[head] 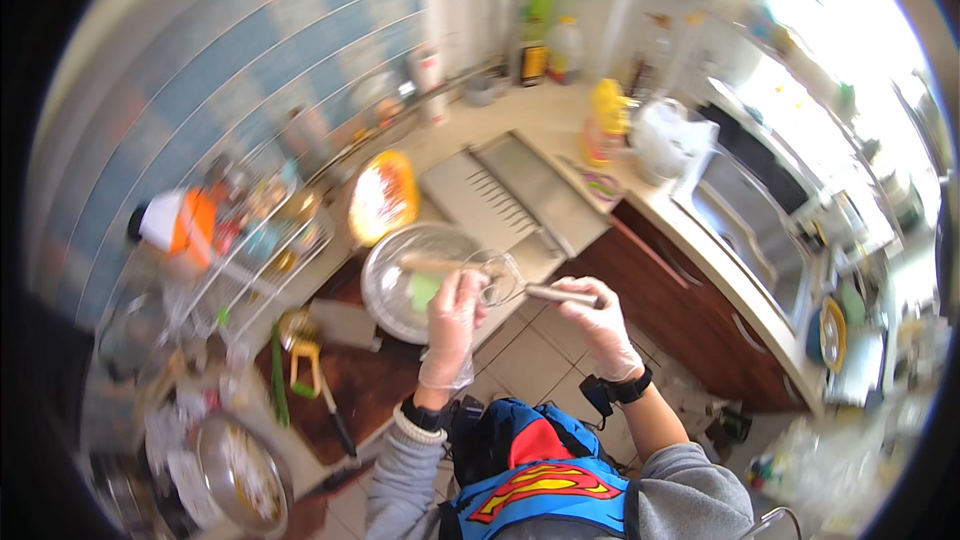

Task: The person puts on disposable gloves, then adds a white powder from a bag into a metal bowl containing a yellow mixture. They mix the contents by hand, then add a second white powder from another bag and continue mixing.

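Observation:
A wire whisk (562, 294) with a metal handle is gripped by my gloved right hand (596, 315), its wire loops pointing left. At those loops is my gloved left hand (454, 311), fingers bent; whether they close on the wires or on the pale handle of a tool (427, 264) behind them is not clear. Behind and left of that hand stands a large clear bowl (373, 292) with a light green thing (424, 291) in or behind it. Both hands are raised near the counter's front edge.
A metal mandoline-like board (495, 191) and a cut pumpkin-like piece (384, 195) lie behind the bowl. Left are a dark wooden board (375, 390), a cleaver-like blade (345, 322), a peeler (304, 367), a wire rack (262, 262) and a metal bowl (244, 476). Right is a sink (750, 232).

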